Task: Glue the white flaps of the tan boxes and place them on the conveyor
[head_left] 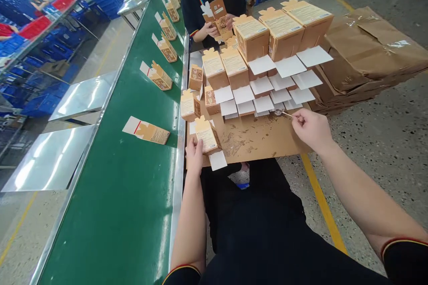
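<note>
My left hand (194,155) grips a small brown carton (206,137) near the table's left edge. Its scalloped end points away from me, and a white flap (218,160) hangs out toward me. My right hand (312,128) pinches a thin pale stick (287,115). The stick's far end meets a small round, shiny object (278,111), too small to make out clearly, beside the stacked cartons (251,38). White flaps stick out from the front of that stack. Just beyond the held carton stands another small carton (189,106).
A green conveyor belt (117,200) runs along the left, carrying a line of cartons (152,132). The cardboard-covered table (267,142) has dark stains. Across it, a person (214,4) handles an unfolded carton. Brown-wrapped stacks (371,49) stand at right.
</note>
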The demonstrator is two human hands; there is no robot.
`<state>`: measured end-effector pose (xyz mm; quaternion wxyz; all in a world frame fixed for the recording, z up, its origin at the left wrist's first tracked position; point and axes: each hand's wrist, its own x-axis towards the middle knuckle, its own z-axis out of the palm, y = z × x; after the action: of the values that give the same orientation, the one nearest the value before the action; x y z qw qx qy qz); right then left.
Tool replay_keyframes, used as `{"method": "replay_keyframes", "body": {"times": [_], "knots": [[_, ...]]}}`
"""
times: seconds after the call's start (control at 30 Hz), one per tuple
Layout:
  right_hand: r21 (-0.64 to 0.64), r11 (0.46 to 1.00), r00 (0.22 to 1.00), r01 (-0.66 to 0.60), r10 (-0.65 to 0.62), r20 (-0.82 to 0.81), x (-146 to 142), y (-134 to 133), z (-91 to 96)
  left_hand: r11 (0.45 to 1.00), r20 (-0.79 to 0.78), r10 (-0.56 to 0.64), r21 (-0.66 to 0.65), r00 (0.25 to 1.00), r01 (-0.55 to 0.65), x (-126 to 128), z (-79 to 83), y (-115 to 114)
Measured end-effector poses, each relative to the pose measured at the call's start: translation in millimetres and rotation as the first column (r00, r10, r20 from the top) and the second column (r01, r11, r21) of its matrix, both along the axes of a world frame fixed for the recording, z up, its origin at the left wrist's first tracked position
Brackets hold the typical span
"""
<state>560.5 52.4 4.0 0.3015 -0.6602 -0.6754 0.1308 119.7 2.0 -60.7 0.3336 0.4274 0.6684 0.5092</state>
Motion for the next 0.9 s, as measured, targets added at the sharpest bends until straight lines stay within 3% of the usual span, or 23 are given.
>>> {"method": "replay_keyframes", "body": {"times": [0.13,0.27,0.4,0.53,0.63,0.77,0.9], "knots": [[-0.137,0.987,0.974,-0.089,0.115,0.195,-7,32,10.3,0.99,0.154,-0.135,-0.012,0.979,0.138,29,12.7,-3],[-0.192,0.976,0.955,-0.097,0.146,0.258,-9,51,10.8,0.994,0.447,-0.109,0.059,0.888,0.093,47,24.8,-29],[-0.164,0.983,0.971,-0.085,0.118,0.207,-2,43,6.4,0.991,0.598,-0.13,0.111,0.791,0.079,50,36.1,-35],[0.013,0.996,0.993,-0.086,0.086,-0.081,-29,-2,-11.5,0.991,0.544,-0.12,0.111,0.83,0.07,51,32.0,-18],[0.067,0.956,0.92,-0.286,0.294,-0.26,-82,-45,-34.3,0.994,0.446,-0.108,0.08,0.889,0.081,50,20.9,-5],[0.084,0.899,0.876,-0.431,0.439,-0.201,-144,-69,-62.5,0.993,0.359,-0.119,0.049,0.926,0.109,47,12.1,1],[0.076,0.877,0.874,-0.474,0.479,-0.085,-159,-66,-78.2,0.993,0.31,-0.119,0.059,0.943,0.106,48,14.4,-1]]}}
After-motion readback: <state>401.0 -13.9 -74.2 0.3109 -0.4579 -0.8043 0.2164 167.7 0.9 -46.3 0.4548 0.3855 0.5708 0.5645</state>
